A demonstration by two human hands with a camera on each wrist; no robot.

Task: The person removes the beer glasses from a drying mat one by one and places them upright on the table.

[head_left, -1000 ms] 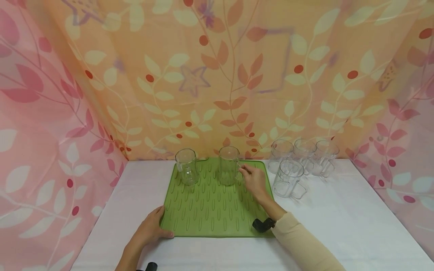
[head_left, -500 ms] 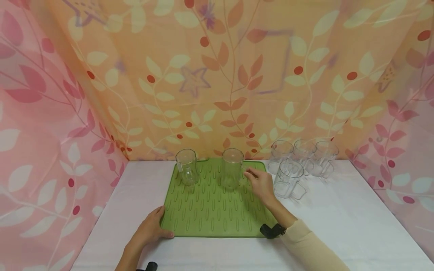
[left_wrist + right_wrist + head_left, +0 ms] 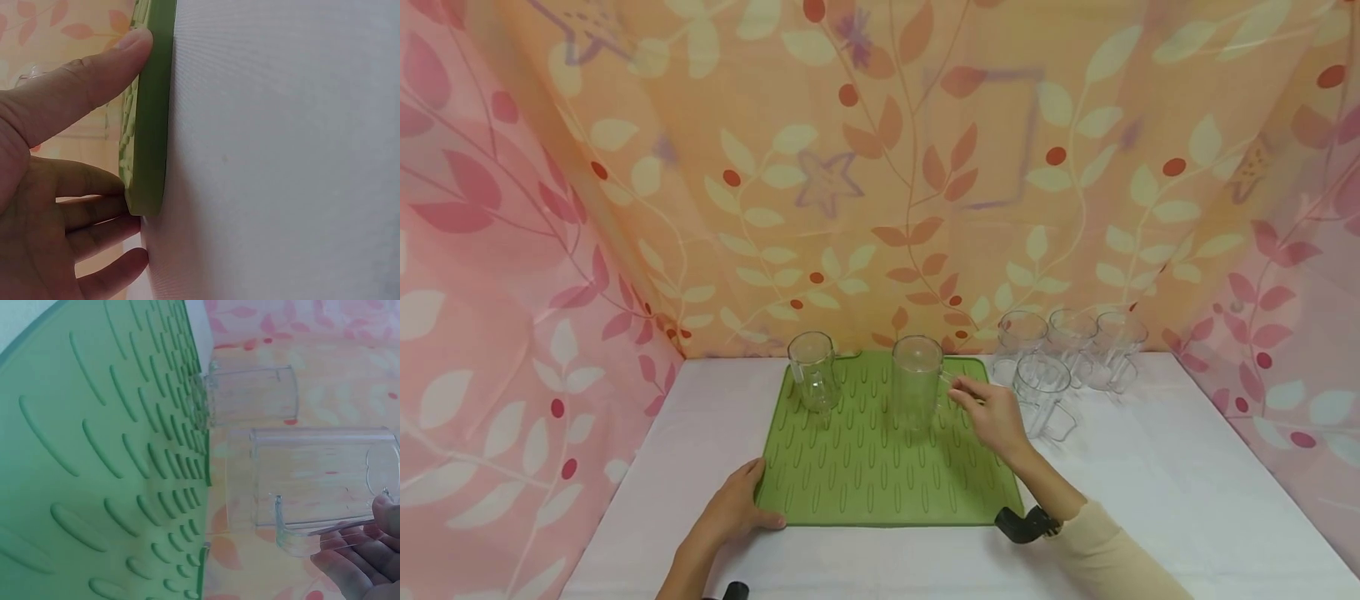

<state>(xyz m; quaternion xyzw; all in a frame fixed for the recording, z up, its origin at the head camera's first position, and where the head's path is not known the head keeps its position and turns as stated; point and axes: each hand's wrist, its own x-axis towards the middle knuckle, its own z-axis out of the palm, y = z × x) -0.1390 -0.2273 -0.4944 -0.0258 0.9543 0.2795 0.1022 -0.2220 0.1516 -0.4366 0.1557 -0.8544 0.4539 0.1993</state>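
Observation:
In the head view a clear glass mug is upright over the green ribbed mat. My right hand pinches its handle between thumb and fingers. In the right wrist view this mug hangs slightly apart from the mat's surface. A second glass mug stands at the mat's far left corner. My left hand rests at the near left corner of the mat. In the left wrist view its thumb lies against one edge of the mat, while several fingertips touch around the corner.
Several more glass mugs stand close together on the white tablecloth right of the mat, the nearest mug just behind my right hand. A patterned curtain closes off the back, with pink cloth at both sides.
My right hand has drawn the held mug from the mat's far part toward me and slightly right, now raised off the mat. The left hand and the other mugs stay put.

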